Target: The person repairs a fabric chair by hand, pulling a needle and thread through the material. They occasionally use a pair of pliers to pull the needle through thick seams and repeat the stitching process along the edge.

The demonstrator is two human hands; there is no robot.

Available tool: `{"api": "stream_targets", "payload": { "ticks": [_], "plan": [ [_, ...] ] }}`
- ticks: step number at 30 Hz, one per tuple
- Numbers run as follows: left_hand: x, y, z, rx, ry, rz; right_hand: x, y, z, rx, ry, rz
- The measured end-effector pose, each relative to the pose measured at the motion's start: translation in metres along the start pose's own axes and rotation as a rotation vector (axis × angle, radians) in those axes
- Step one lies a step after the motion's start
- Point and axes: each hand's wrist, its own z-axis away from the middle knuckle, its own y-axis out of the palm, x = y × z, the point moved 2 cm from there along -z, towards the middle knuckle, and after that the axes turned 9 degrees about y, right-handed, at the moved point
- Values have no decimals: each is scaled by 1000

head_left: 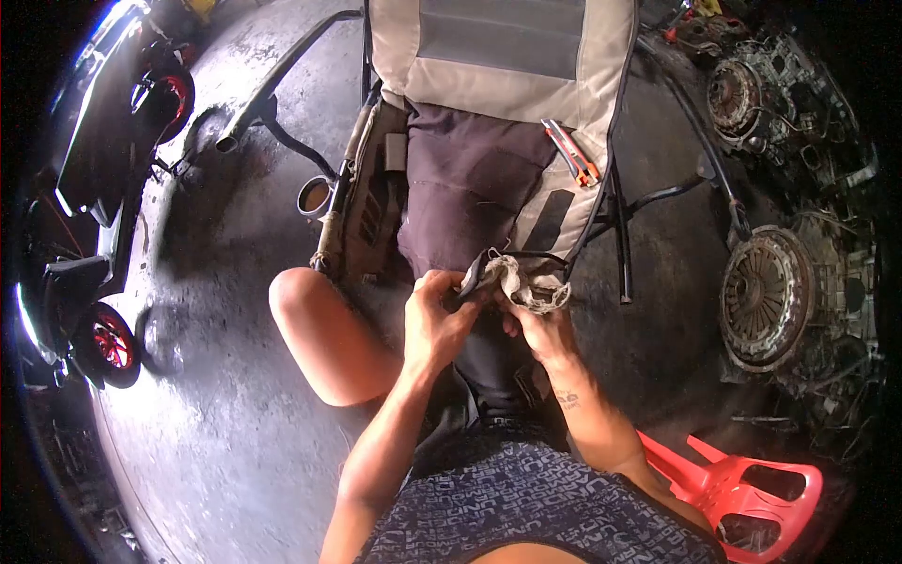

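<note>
My left hand is closed, thumb and fingers pinching the dark edge of a seat cover at its near end. My right hand is closed on the same end, under a bunched, frayed beige piece of the cover fabric; its fingertips are partly hidden. The beige and grey seat cover lies stretched away from me over a tubular metal chair frame. A dark purple cloth lies on its middle. An orange and black utility knife rests on the cover's right side.
A round can stands left of the frame. Motorbikes with red wheels are at the far left. Greasy engine parts with a clutch plate line the right. A red plastic chair sits at lower right. My bare knee is beside the frame.
</note>
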Motion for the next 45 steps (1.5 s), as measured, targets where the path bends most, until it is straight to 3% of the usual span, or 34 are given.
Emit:
{"api": "stream_targets", "payload": {
  "ticks": [5,11,23,24,25,26,28,30,32,34,38,43,45],
  "plan": [
    [-2,1,3,-28,76,-61,-4,1,0,-12,30,-13],
    [-10,-1,1,-42,-32,-5,0,3,-3,-23,35,29],
    [4,-3,-3,-114,60,-108,31,20,4,-137,40,205],
    [4,-3,-3,-88,16,-69,35,21,4,-160,49,226],
    [4,-4,-3,-63,-24,-30,18,16,-1,-190,-112,327],
    [3,-6,-6,-38,-62,9,29,20,8,-176,71,223],
    [-8,-13,-14,-24,-136,124,10,10,16,-100,37,109],
    [-9,-20,-20,-42,-119,149,17,4,33,-180,-307,483],
    [-9,-19,-24,-129,-32,187,26,7,50,-171,-437,333],
    [-16,-19,-27,-182,68,131,41,9,54,-252,-616,393],
    [-24,-22,-31,-171,329,-82,66,12,29,-294,-725,491],
    [-42,-29,-31,-112,460,-181,70,19,6,-245,-723,548],
    [-43,-26,-33,-76,394,-163,69,21,4,-246,-771,587]
  ]
}}
